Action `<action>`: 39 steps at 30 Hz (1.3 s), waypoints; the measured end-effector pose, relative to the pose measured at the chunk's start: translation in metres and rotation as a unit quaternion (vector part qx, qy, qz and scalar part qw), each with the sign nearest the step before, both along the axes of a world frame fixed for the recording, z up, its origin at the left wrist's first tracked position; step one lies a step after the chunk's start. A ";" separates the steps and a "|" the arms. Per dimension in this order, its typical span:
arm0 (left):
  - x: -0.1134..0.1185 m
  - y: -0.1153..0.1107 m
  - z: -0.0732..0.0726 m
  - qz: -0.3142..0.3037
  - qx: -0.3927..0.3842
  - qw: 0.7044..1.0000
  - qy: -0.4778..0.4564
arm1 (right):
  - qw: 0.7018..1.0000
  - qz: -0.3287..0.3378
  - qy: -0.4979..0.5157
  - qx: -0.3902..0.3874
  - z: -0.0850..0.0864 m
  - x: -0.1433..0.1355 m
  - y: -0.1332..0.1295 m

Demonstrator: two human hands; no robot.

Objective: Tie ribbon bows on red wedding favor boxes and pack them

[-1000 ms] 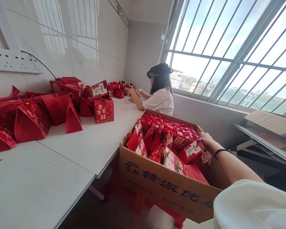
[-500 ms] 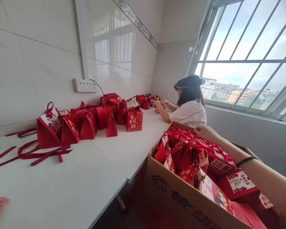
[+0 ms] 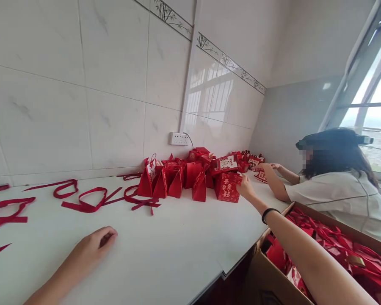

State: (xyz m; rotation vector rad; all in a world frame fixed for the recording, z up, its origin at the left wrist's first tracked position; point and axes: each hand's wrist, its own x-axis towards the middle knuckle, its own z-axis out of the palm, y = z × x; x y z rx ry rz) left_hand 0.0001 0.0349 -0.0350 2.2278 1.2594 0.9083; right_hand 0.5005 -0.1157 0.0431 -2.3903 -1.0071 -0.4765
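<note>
On the white table (image 3: 165, 250), my left hand (image 3: 98, 243) rests with its fingers curled together and nothing showing in them. My right hand (image 3: 248, 187) reaches over the table to a red box with gold characters (image 3: 227, 188) and touches its upper right side; its fingertips are partly hidden, so a grip cannot be made out. A row of red gift boxes (image 3: 174, 180) stands left of that box. Loose red ribbons (image 3: 90, 203) lie between the wall and my left hand.
A cardboard carton (image 3: 255, 271) full of red boxes and ribbons stands at the right, below my right forearm. Beyond it, a co-worker (image 3: 330, 186) leans on the table handling a small red box (image 3: 262, 176). A socket strip (image 3: 179, 138) is on the tiled wall.
The view has turned left. My right hand has moved from above the carton to the red box on the table. My left hand has come farther into view over the table.
</note>
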 end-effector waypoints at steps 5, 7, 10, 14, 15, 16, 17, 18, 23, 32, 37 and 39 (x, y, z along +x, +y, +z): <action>0.000 -0.007 0.007 -0.053 -0.056 0.995 0.066 | 0.999 0.003 0.009 0.034 0.005 -0.005 -0.004; 0.001 -0.011 0.010 -0.056 -0.058 0.995 0.066 | 0.999 0.021 0.011 0.036 0.008 -0.009 -0.011; 0.003 -0.015 0.013 -0.068 -0.052 0.994 0.066 | 0.998 0.054 0.020 0.041 0.018 -0.018 -0.022; 0.008 -0.020 0.012 -0.087 -0.041 0.994 0.060 | 0.992 0.094 0.020 0.077 0.037 -0.041 -0.033; 0.010 -0.022 0.012 -0.092 -0.042 0.993 0.054 | 0.990 0.105 0.023 0.087 0.042 -0.049 -0.034; 0.012 -0.024 0.012 -0.097 -0.046 0.993 0.045 | 0.988 0.118 0.030 0.095 0.046 -0.059 -0.035; 0.014 -0.027 0.013 -0.102 -0.055 0.993 0.035 | 0.985 0.135 0.040 0.099 0.050 -0.070 -0.034; 0.017 -0.030 0.014 -0.107 -0.066 0.992 0.024 | 0.981 0.155 0.054 0.101 0.053 -0.083 -0.032; 0.028 -0.050 0.020 -0.146 -0.114 0.981 -0.058 | 0.928 0.314 0.166 0.111 0.054 -0.166 -0.008; 0.035 -0.065 0.026 -0.090 -0.113 0.932 -0.333 | 0.813 0.509 0.256 0.123 0.012 -0.289 0.043; 0.026 -0.057 0.036 -0.016 0.005 0.934 -0.357 | 0.775 0.566 0.257 0.115 0.004 -0.309 0.048; 0.023 -0.058 0.042 -0.036 0.016 0.938 -0.343 | 0.781 0.582 0.194 0.115 0.006 -0.313 0.047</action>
